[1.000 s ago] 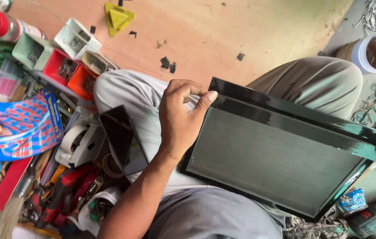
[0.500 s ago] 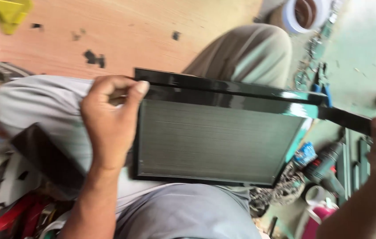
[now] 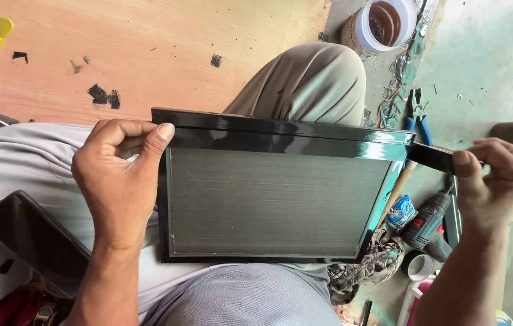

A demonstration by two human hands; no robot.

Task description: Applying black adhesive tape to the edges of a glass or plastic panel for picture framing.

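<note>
left hand (image 3: 120, 181) grips the black-edged framed panel (image 3: 274, 199) on the lap; right hand (image 3: 491, 175) pinches black tape strip (image 3: 431, 157) pulled right. taping the edge; next likely needs pressing flat.

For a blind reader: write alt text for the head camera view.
A left hand steadies a black-framed grey panel on the person's lap while the right hand pulls a glossy black strip off its top corner. A drill and pliers lie on the floor.
</note>
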